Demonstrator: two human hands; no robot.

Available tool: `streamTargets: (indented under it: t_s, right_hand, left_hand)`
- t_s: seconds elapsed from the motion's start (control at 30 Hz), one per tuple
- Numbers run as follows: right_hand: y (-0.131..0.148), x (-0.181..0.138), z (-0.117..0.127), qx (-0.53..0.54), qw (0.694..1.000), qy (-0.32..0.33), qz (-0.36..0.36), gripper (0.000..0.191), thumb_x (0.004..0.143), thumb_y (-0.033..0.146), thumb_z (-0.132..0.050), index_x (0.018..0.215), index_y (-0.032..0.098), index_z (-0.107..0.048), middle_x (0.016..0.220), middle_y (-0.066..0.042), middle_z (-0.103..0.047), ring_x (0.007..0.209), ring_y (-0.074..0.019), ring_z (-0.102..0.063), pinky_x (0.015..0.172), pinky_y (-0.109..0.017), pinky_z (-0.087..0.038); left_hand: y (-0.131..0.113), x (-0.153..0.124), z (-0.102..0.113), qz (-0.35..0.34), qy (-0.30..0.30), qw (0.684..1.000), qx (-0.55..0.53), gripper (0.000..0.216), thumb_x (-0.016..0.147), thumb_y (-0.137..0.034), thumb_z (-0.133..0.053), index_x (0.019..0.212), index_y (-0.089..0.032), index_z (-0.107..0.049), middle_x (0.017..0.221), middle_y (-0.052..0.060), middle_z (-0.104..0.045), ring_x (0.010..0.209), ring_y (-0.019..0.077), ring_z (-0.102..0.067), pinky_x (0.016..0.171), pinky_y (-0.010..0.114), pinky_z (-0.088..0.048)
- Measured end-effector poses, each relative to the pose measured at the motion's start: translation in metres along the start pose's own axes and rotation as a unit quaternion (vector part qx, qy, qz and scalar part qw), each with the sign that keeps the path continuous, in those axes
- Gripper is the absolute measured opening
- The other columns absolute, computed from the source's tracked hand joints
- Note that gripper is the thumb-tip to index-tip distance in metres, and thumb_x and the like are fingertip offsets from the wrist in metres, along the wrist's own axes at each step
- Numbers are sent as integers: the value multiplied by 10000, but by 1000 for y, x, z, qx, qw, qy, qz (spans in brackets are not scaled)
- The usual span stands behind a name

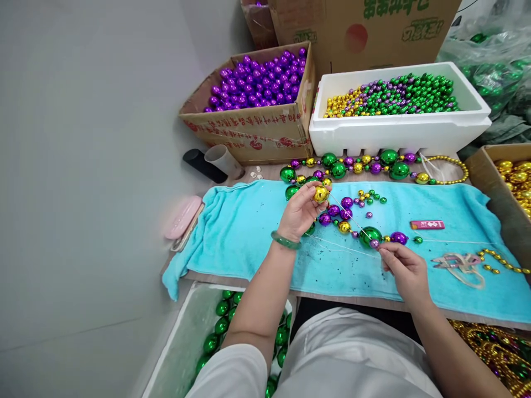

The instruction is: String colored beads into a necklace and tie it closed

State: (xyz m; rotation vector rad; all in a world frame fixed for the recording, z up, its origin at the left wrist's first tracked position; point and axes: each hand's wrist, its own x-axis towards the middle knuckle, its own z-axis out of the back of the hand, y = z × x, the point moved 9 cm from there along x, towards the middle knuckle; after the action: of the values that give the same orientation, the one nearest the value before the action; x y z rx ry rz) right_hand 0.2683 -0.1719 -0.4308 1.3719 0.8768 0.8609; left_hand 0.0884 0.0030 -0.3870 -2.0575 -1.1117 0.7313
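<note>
My left hand (302, 211), with a green bangle (285, 240) at the wrist, is closed on a shiny gold bead (321, 194) raised above the turquoise towel (240, 237). A thin white string (350, 216) runs taut from that bead to my right hand (405, 272). The right fingertips pinch at a small light purple bead (374, 244) by the string's end. Behind it on the towel lie a large green bead (369, 234) and a purple bead (399, 238). Part of the beaded strand (335, 210) is hidden behind my left hand.
At the back stand a carton of purple beads (249, 132) and a white foam box (398, 132) of small beads. On the towel lie small loose beads (369, 215), a red packet (427, 225) and scissors (460, 262). Two cups (222, 160) stand left.
</note>
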Motion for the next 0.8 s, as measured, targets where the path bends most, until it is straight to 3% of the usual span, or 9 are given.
streamTargets:
  t_s: [0.27,0.4,0.57,0.8]
  right_hand:
    - [13,4,9,-61,998,13,10,131,763,309,-671,758,184,-711,529,27,-493,484,-90,-417,453,-229,-332]
    - [9,3,4,-58,998,20,-1,146,761,322,-672,766,180,-707,535,22,-505,486,-94,-425,444,-229,-342]
    - [2,3,-5,-40,998,39,-8,153,767,328,-667,781,178,-697,532,26,-513,470,-94,-446,436,-225,-368]
    - [-3,2,-8,-33,998,50,-16,141,784,317,-656,789,180,-685,541,31,-503,482,-86,-438,448,-215,-366]
  left_hand:
    - [-18,-6,-3,-33,27,992,120,312,712,-235,-726,1015,-171,-681,984,67,-691,804,111,-630,653,193,-489]
    - [-12,-13,-11,-22,42,986,157,394,664,-202,-775,1042,-181,-666,924,48,-686,825,123,-635,722,211,-492]
    - [3,-22,-9,-11,22,996,84,341,653,-282,-800,932,-168,-641,903,51,-686,781,118,-630,655,205,-475]
    - [12,-30,-4,-16,33,999,16,389,639,-255,-811,995,-184,-671,994,39,-675,837,120,-625,681,217,-481]
